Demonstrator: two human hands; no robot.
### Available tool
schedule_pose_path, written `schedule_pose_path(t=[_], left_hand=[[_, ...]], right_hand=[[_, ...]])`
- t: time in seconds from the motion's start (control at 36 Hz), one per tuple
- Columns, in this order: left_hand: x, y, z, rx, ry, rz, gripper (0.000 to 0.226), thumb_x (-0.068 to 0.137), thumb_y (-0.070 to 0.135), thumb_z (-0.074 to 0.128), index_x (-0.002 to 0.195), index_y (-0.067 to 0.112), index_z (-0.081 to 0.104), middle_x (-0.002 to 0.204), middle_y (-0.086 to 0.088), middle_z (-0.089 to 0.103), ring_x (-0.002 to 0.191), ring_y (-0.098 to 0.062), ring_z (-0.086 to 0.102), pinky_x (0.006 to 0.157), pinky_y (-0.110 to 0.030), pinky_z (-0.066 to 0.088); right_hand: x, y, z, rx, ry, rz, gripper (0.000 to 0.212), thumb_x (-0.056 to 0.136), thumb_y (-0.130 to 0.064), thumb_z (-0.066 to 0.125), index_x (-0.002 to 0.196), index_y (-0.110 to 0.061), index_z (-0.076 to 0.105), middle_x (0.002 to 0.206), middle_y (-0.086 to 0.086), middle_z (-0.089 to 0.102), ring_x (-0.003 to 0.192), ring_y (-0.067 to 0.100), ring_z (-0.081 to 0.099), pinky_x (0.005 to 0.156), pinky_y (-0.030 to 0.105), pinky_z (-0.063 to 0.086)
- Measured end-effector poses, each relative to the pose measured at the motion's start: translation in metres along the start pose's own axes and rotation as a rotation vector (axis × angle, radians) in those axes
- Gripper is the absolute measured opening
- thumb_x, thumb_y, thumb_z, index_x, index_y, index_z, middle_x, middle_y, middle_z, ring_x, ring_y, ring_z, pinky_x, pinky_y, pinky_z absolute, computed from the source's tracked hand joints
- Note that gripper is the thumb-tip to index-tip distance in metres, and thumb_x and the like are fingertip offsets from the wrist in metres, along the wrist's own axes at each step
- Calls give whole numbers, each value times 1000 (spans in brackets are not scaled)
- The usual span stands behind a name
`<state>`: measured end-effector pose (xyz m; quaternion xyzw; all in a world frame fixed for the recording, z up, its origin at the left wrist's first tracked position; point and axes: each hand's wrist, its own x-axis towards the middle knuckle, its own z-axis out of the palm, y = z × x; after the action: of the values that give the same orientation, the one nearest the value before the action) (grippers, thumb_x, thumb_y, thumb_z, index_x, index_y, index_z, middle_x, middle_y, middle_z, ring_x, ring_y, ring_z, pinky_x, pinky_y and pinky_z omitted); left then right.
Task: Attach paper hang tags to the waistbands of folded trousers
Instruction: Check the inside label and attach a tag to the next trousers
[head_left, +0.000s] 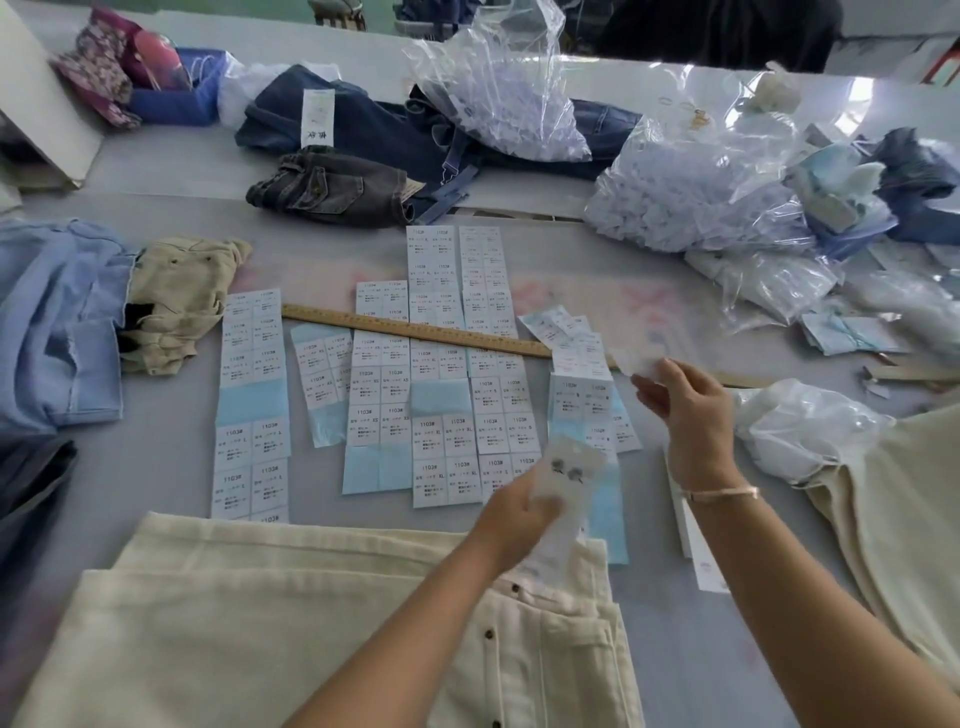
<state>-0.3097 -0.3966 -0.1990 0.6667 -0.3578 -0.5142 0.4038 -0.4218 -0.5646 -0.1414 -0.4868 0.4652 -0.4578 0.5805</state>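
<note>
While the left hand (511, 512) holds a white paper tag (563, 475) with its fingers curled around the lower part, the right hand (685, 405) pinches a small pale slip (636, 364) between thumb and fingers, raised above the table (171, 171). Both are blurred, so the print on them cannot be read. Cream trousers (291, 623) lie folded at the near edge, their buttoned waistband just under the left wrist. Behind the hands, sheets of size stickers (436, 395) are spread in rows, and a wooden ruler (415, 330) lies across them. Dark jeans (332, 189) and clear plastic bags (691, 208) are on the far side. A thin bracelet (719, 493) is on the right wrist.
</note>
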Motion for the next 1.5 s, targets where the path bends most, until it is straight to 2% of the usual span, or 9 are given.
schedule_pose_path(t=[0.11, 0.25, 0.58, 0.78, 0.94, 1.06, 1.19, 1.31, 1.5], left_hand=[[-39, -2, -12, -847, 141, -204, 23, 99, 15, 45, 112, 11, 63, 101, -9, 74, 92, -26, 69, 77, -36, 57], [-80, -4, -25, -1213, 32, -261, 35, 100, 27, 39, 117, 8, 64, 109, -17, 71, 88, -27, 72, 75, -41, 55], [-121, -5, -30, -1111, -17, -217, 52, 99, 48, 33, 108, 19, 75, 110, -13, 71, 90, -25, 71, 71, -39, 58], [-127, -6, -26, -948, 17, -273, 38, 99, 36, 43, 113, 15, 72, 111, -17, 70, 85, -29, 67, 77, -42, 54], [-120, -5, -17, -997, 128, -376, 35, 100, 31, 45, 109, 9, 70, 98, -14, 73, 75, -28, 69, 69, -38, 54], [-111, -5, -15, -1044, 168, -408, 35, 101, 29, 45, 107, 6, 70, 98, -14, 71, 79, -29, 66, 73, -40, 52], [-105, -1, -7, -971, 188, -409, 26, 98, 24, 53, 108, 10, 71, 102, -12, 74, 70, -23, 71, 58, -36, 55], [-98, 9, 6, -911, 175, -410, 25, 97, 25, 54, 101, 11, 75, 103, -14, 73, 81, -28, 68, 69, -41, 55], [-85, 15, 19, -871, 186, -407, 28, 95, 26, 55, 90, 14, 80, 105, -15, 73, 93, -33, 64, 77, -44, 55]], right_hand=[[-78, 5, -1, -152, -139, -188, 9, 86, -24, 64, 89, -26, 73, 87, -3, 75, 86, 12, 70, 77, 19, 55], [-164, 29, 7, -581, -407, -670, 21, 92, -18, 56, 107, -13, 70, 112, -3, 67, 104, 6, 64, 91, 17, 48], [-201, 31, 16, -825, -542, -891, 27, 91, -20, 53, 102, -6, 73, 112, 6, 69, 97, 18, 67, 88, 21, 48], [-205, 32, 10, -1078, -573, -1027, 24, 88, -34, 57, 103, -29, 74, 112, -17, 67, 98, 13, 51, 82, 28, 35], [-212, 31, -13, -1229, -761, -943, 44, 79, -53, 58, 118, -36, 66, 135, -24, 52, 129, 18, 36, 98, 38, 26], [-207, 34, -46, -1152, -841, -887, 28, 85, -48, 56, 109, -41, 68, 128, -30, 54, 134, 12, 38, 101, 36, 21], [-146, 12, -90, -1136, -492, -820, 20, 87, -38, 55, 93, -32, 73, 97, -18, 70, 106, 13, 60, 89, 31, 30], [-53, -6, -126, -1193, -91, -578, 12, 82, -12, 68, 93, -13, 74, 94, 9, 72, 88, 34, 63, 78, 39, 41], [64, -13, -166, -1506, 31, -63, 35, 88, -4, 46, 116, -6, 66, 125, 23, 59, 116, 38, 54, 100, 39, 42]])
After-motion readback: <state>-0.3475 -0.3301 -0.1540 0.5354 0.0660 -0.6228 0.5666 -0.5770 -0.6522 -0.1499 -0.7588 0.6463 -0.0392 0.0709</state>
